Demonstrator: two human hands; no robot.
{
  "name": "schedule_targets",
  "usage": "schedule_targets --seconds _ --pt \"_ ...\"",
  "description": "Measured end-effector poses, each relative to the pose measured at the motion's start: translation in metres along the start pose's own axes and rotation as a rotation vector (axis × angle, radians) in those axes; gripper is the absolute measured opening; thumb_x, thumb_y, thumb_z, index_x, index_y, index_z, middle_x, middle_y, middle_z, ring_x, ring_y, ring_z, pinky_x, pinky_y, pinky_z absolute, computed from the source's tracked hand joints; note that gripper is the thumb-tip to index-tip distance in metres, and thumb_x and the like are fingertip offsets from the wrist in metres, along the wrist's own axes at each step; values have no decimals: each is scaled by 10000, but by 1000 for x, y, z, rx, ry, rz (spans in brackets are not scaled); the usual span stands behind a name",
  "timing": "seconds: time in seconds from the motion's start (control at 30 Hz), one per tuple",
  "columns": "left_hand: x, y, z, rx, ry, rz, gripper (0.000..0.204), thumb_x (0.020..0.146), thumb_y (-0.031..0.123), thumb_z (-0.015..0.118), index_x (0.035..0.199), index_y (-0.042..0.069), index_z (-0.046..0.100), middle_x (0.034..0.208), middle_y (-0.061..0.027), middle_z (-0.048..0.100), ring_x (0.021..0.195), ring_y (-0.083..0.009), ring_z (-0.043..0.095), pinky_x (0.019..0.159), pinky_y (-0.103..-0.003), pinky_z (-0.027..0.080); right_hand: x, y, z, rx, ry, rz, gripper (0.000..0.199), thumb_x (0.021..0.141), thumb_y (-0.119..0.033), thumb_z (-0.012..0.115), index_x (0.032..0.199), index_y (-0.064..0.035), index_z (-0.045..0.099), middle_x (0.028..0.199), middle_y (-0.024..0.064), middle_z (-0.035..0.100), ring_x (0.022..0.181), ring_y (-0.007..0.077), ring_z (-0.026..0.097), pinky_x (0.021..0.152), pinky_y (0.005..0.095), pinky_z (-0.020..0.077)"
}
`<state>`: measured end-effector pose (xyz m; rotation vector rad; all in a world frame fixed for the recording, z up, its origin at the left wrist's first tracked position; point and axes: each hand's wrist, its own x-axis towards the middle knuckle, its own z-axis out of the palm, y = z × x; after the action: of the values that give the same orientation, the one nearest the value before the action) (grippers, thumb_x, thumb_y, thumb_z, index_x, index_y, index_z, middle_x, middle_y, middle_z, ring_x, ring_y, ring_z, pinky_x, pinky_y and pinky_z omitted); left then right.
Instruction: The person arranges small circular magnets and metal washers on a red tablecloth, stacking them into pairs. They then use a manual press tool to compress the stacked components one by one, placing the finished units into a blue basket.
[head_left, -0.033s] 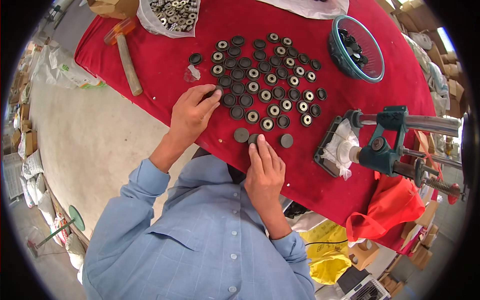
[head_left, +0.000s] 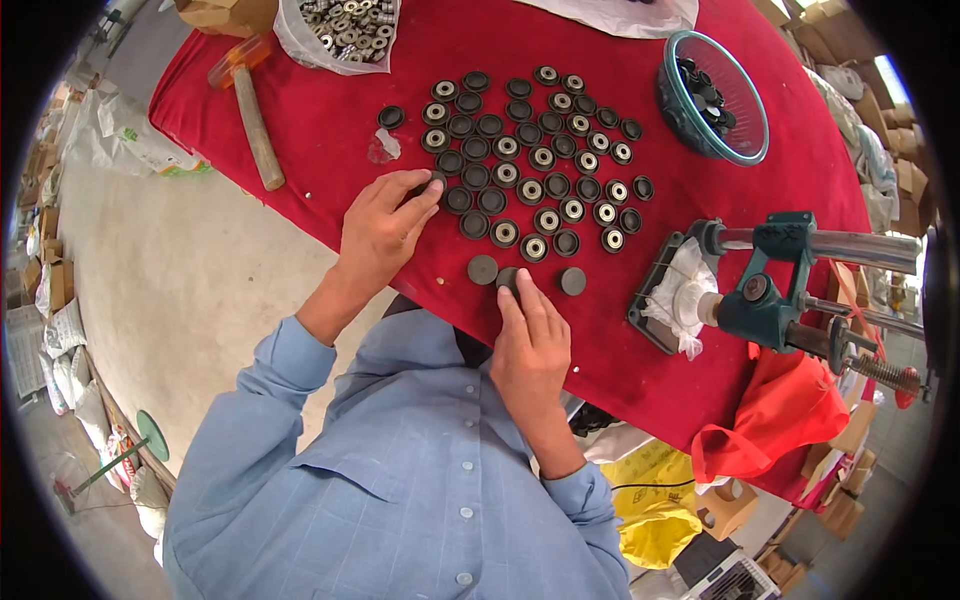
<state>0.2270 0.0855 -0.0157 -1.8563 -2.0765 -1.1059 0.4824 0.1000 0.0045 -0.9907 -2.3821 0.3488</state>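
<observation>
Far L: mallet (head_left: pixel 258 130), orange head toward far edge, wood handle angled nearer, on red cloth (head_left: pixel 330 150). Next, at far side: clear plastic bag (head_left: pixel 289 42) w/ metal bearings (head_left: pixel 350 40). Lone black cap (head_left: pixel 390 118) sits apart from main grp, plastic scrap (head_left: pixel 388 146) just below it.

L hand (head_left: pixel 388 222): thumb & index tips at edge cap (head_left: pixel 439 179), L margin of grp; cap partly hidden, cannot tell if pinched.

Main grp, center: black caps (head_left: pixel 475 177) in loose rows, many touching or near; approx. half of them, mostly on R, w/ bearing inserts (head_left: pixel 534 248).

Near side of grp, L to R: flat dark disc (head_left: pixel 482 269); middle disc (head_left: pixel 508 277), under R hand (head_left: pixel 532 340); third disc (head_left: pixel 572 281), clear of fingers. R hand: thumb & index tips at middle disc, other fingers close together; cannot tell if clamped.

R side: clear teal-rim bowl (head_left: pixel 745 158) w/ black parts (head_left: pixel 705 95); below it, green press (head_left: pixel 772 240), white plastic wrap (head_left: pixel 672 290) at its base; red bag (head_left: pixel 775 415) nearest.
</observation>
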Motion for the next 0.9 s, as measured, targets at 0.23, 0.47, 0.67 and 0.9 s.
schedule_targets --seconds 0.23,0.47,0.67,0.9 --pt "-7 5 -9 118 -44 73 303 900 43 756 1201 68 779 1201 -65 729 1107 -268 698 920 -409 541 59 39 -28 35 63 201 394 906 -24 754 1295 -21 698 1159 157 676 1025 353 693 859 448 571" --pt "-8 9 -9 44 -40 17 352 865 14 789 1212 68 783 1218 -88 721 1115 -296 691 951 -420 531 72 60 -10 -46 -78 242 289 917 -113 775 1183 -30 700 1134 139 683 975 335 686 799 441 530" --pt "-14 5 -6 5 -32 -17 357 853 57 813 1207 77 773 1216 -82 708 1131 -297 671 966 -429 512 78 50 -15 157 -26 273 233 891 -36 770 1115 -54 711 1037 119 705 878 316 708 762 433 569" --pt "-9 32 -11 -68 -126 95 443 818 126 849 1250 113 755 1179 -48 658 1024 -272 605 871 -416 453 69 41 3 79 133 -30 190 880 -9 744 1068 -41 735 1056 98 717 898 305 713 773 406 595"
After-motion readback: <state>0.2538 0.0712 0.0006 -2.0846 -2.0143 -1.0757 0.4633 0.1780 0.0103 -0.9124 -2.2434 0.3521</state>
